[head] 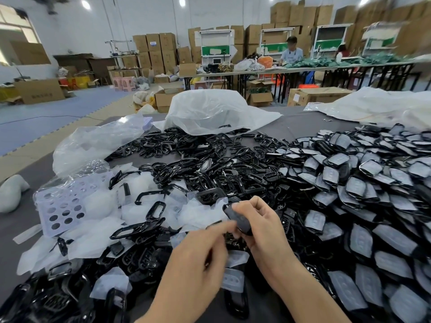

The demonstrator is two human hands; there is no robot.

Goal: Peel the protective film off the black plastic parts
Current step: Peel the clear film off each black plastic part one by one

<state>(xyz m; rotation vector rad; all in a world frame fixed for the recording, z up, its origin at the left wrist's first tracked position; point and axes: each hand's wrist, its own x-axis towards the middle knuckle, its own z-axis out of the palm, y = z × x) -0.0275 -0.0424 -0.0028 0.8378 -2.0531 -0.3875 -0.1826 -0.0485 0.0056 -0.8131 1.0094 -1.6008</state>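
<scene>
- Perforated lilac sheet (pixel 61 207): was laid at the far left of the grey table (pixel 303 122), partly under clear wrap.
- Loose white films (pixel 137 213): were heaped just beside the sheet, mixed with bare black frames; judged to be discards.
- Left hand (pixel 200 255): fingers were curled, with forefinger and thumb brought to the lower edge of the held part. The tips were blurred, so whether film was pinched could not be told.
- Black plastic part (pixel 235 216): was held above the heap, between the two hands. A dark face was shown, and film on it could not be made out.
- Right hand (pixel 258 227): was clasped round the part, thumb on top.
- Film-covered parts (pixel 354 187): were piled at the right, awaiting peeling.
- Step judged: a film edge was being sought or lifted.
- Next move judged: a firm pinch on the film corner and a pull away leftward would be required, with the part steadied.
</scene>
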